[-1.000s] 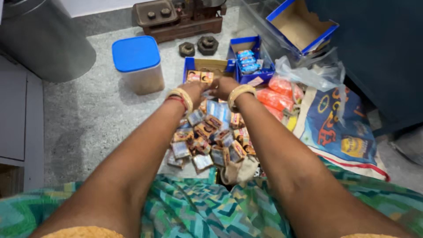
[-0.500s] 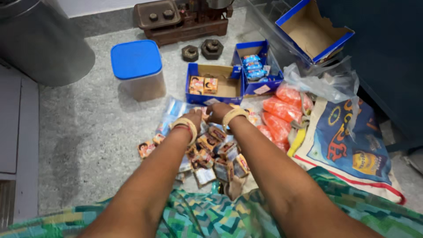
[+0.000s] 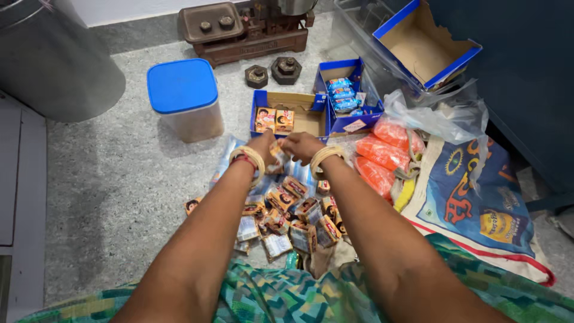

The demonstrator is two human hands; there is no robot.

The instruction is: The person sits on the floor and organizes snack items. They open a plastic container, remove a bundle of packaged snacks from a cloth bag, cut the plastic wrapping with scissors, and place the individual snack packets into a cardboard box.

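1. Head view, counts: one pile of small packets (image 3: 287, 215) lies on the floor (image 3: 119, 179), too many and too overlapped to count. Two orange packets sit inside the open blue box (image 3: 290, 113) just beyond the pile. A second blue box (image 3: 347, 98) beside it holds about four blue packets. One blue-lidded tub (image 3: 184, 98) stands left of the open blue box, and two iron weights (image 3: 272, 72) lie behind it. Three orange bags (image 3: 382, 149) lie right of the pile.
2. Change: half a second ago both hands were low on the pile; now they are lifted a little, nearer the open blue box.
3. Pose: both arms reach forward, wrists close together above the far edge of the pile. The left hand (image 3: 261, 145) and right hand (image 3: 299, 145) meet on one small packet (image 3: 277, 154), fingers closed on it from both sides.
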